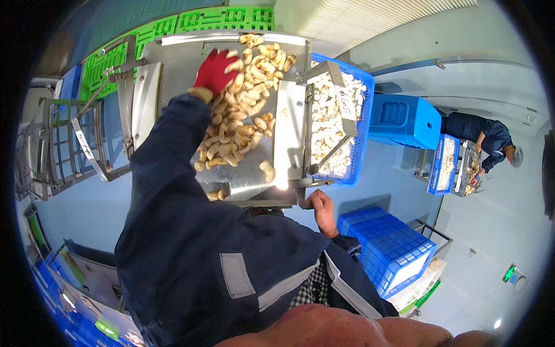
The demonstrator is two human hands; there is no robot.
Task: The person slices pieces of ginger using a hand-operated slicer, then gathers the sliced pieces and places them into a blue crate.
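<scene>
My left hand (pixel 217 72), in a red glove with pale fingertips, rests at the upper left of a heap of pale brown mushrooms (pixel 245 136) on a steel tray (pixel 165 81). Its fingers look slightly apart and curved against them. At the tray's near right corner, my bare right hand (pixel 322 211) is closed on a dark metal handle (pixel 300 196). Beside the tray's right side sits a blue crate (pixel 361 130) full of pieces of mushroom, partly covered by the metal frame.
Green pallets (pixel 225 18) stand beyond the tray, a metal rack (pixel 87 144) at left. A blue plastic tub (pixel 402 121) is at right, then a co-worker (pixel 474 130) bent over another tray. Stacked blue crates (pixel 381 248) stand at lower right.
</scene>
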